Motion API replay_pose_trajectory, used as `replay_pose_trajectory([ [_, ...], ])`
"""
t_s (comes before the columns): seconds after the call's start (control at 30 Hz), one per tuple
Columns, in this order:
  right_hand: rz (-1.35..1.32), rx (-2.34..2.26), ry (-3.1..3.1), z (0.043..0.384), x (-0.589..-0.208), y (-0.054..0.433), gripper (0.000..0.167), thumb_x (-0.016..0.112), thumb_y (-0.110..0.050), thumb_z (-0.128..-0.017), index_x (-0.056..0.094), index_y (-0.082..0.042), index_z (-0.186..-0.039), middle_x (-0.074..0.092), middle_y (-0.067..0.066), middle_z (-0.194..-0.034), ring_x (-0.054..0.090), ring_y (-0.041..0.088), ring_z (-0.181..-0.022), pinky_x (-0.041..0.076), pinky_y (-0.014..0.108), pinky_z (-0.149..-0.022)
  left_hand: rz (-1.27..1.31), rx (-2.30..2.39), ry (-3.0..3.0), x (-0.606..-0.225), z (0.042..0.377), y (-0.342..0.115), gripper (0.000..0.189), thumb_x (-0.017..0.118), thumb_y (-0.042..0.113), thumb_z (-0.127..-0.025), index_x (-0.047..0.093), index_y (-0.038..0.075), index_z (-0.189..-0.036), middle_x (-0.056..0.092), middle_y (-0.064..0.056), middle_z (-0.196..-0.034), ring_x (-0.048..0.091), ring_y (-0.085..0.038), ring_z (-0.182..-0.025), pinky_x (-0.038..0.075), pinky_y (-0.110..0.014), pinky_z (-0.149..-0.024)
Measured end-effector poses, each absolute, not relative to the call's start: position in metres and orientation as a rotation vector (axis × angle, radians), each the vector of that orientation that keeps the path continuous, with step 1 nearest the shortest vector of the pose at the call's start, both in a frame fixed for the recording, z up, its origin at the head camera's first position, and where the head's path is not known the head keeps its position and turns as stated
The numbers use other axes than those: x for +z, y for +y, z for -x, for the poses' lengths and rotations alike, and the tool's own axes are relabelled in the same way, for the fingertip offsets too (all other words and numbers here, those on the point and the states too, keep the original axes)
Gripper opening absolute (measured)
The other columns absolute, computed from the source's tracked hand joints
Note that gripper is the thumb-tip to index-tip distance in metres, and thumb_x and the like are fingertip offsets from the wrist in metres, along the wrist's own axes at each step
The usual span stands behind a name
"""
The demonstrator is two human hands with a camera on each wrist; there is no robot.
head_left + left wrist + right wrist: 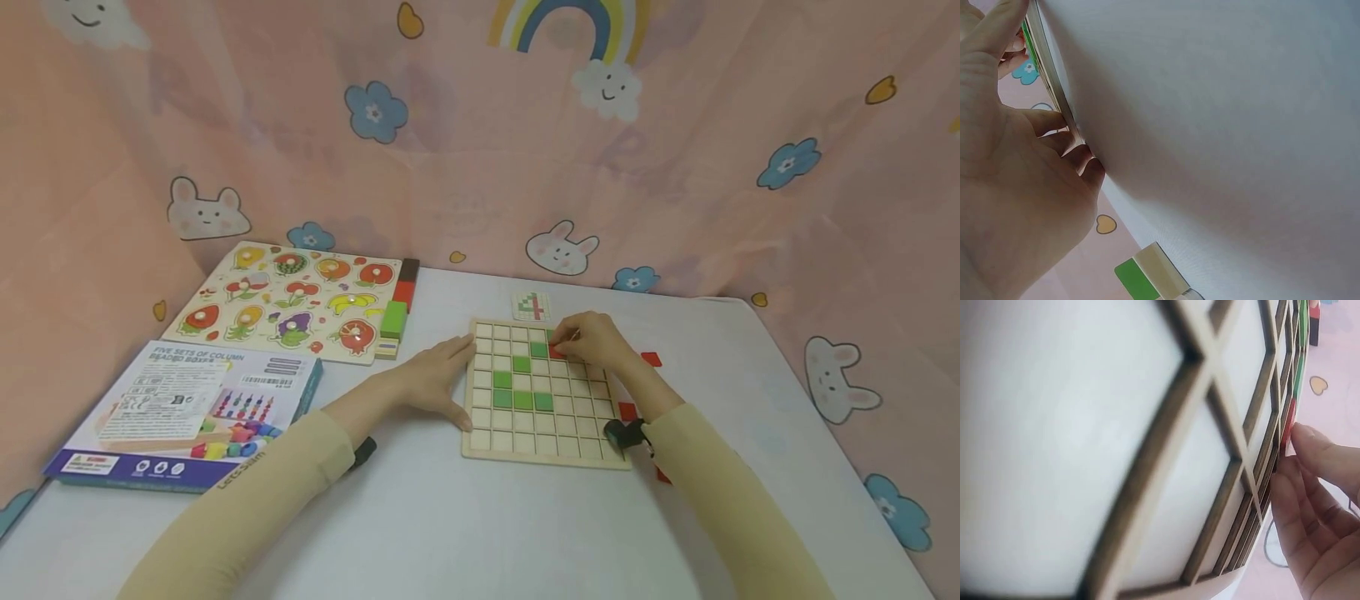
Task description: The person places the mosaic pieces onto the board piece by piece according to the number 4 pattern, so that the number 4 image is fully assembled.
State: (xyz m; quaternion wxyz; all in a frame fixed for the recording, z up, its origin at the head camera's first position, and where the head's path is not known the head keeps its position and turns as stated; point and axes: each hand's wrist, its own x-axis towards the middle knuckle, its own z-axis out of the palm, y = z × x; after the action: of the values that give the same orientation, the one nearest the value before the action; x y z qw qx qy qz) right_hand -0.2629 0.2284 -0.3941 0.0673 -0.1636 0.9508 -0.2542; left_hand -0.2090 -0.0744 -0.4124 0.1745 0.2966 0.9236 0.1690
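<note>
The left hand (433, 379), fingers spread and gripping nothing, touches the left edge of the grid board (522, 422). Farther off, the right hand (597, 340) pinches a red tile (555, 352) at its fingertips, just beside a green tile (538, 350).

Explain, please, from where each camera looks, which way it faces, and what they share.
Head: on the head, facing forward and down at the grid board; both sleeves, the left hand and the right hand show.
Left wrist: on that wrist, looking past the left hand along the board's edge and the white table; also, apparently, right fingertips at upper left.
Right wrist: on that wrist, looking low across the board to the right hand's fingers at the red tile.
Shared: head and right wrist show this tile.
</note>
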Motion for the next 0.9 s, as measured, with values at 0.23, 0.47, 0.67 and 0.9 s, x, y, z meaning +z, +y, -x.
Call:
replay_pose_trajectory([
  [0.23,0.431,-0.774,2.898,0.263,-0.385,0.251,0.021,0.068,-0.018,-0.093,0.072,-0.010,-0.111,0.069,0.012,-0.099,0.063,0.025,-0.089,0.051,0.029,-0.070,-0.852,0.479,2.610,-0.412,0.210,-0.074,0.127,0.080,0.066,-0.066,0.016,0.008,-0.159,0.005,-0.009,-0.170,0.008,-0.031,-0.158,0.020,-0.051,-0.127],
  [0.47,0.377,-0.704,2.925,0.267,-0.381,0.294,0.022,0.064,-0.016,-0.094,0.071,-0.008,-0.114,0.070,0.015,-0.104,0.062,0.029,-0.099,0.051,0.040,-0.083,-0.844,0.486,2.611,-0.412,0.209,-0.075,0.128,0.081,0.066,-0.065,0.016,0.008,-0.159,0.005,-0.009,-0.170,0.008,-0.031,-0.158,0.020,-0.052,-0.127],
  [0.67,0.284,-0.669,2.861,0.263,-0.382,0.331,0.026,0.065,-0.018,-0.093,0.071,-0.008,-0.117,0.069,0.017,-0.114,0.061,0.030,-0.105,0.052,0.041,-0.087,-0.844,0.494,2.608,-0.412,0.209,-0.076,0.127,0.081,0.066,-0.065,0.017,0.008,-0.159,0.005,-0.009,-0.170,0.008,-0.031,-0.158,0.020,-0.051,-0.128],
  [0.9,0.223,-0.716,2.751,0.261,-0.391,0.366,0.034,0.067,-0.018,-0.091,0.067,-0.004,-0.121,0.066,0.021,-0.125,0.057,0.033,-0.112,0.049,0.056,-0.101,-0.834,0.493,2.609,-0.412,0.209,-0.075,0.127,0.081,0.065,-0.066,0.017,0.008,-0.159,0.005,-0.009,-0.170,0.008,-0.031,-0.158,0.020,-0.052,-0.127],
])
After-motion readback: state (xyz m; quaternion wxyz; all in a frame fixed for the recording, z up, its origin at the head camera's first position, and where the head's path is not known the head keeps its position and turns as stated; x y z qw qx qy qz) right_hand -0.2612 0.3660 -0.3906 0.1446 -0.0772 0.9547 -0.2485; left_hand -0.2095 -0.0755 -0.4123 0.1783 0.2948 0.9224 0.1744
